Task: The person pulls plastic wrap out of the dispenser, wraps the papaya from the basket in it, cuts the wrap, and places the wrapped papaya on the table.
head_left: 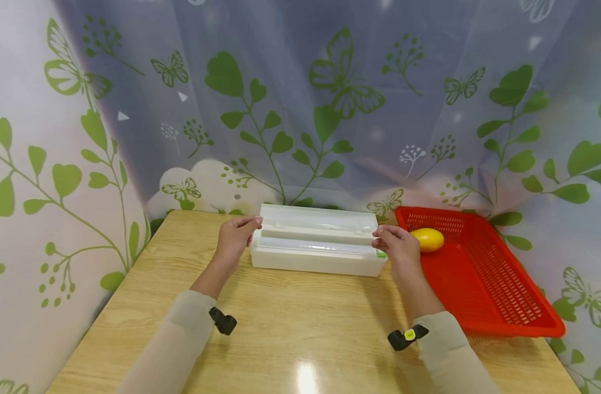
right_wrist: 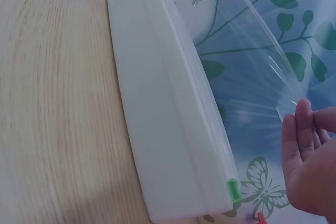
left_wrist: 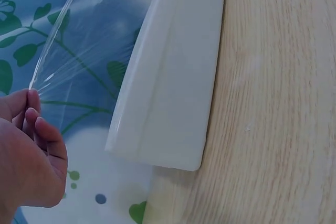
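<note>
Head view: white wrap box at frame centre, on wooden table. Left hand at box's left end, right hand at right end; fingertips pinch clear film. Red basket at right, yellow fruit inside.

Left wrist view: left hand lower left, fingers pressed together, pinching film edge.

Right wrist view: right hand lower right, fingers together, pinching film. Green tab at box end.
</note>
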`<action>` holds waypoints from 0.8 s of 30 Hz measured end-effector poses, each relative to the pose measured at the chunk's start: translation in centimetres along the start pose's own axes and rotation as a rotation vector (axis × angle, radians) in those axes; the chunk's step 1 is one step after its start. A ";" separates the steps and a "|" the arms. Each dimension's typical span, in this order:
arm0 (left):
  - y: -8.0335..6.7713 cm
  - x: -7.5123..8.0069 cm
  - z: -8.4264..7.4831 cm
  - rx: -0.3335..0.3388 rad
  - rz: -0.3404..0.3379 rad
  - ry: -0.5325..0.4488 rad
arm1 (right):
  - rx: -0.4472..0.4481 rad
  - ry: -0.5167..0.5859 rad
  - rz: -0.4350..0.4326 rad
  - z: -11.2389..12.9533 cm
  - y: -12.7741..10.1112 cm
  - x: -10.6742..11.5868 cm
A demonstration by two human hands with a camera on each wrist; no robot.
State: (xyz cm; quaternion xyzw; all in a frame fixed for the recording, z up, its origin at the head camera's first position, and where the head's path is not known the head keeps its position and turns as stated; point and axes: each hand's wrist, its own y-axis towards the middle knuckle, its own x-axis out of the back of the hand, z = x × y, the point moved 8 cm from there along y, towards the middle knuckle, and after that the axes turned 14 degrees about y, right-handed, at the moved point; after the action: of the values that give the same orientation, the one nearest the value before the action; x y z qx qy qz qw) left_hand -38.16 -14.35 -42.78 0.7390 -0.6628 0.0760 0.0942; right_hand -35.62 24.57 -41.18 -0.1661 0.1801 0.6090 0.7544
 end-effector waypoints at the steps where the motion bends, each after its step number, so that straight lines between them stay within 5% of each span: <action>1: 0.1 0.0 -0.1 -0.002 -0.004 -0.004 | 0.007 -0.005 0.000 0.2 0.0 -0.1; 24: 1.0 0.9 -3.7 -0.026 -0.054 -0.019 | 0.045 -0.058 0.028 3.8 0.9 -2.0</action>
State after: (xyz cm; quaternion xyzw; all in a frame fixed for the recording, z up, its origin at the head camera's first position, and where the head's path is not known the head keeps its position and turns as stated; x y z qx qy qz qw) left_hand -39.03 -14.41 -38.97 0.7560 -0.6444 0.0577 0.0994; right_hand -36.62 24.82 -36.91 -0.1289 0.1740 0.6199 0.7542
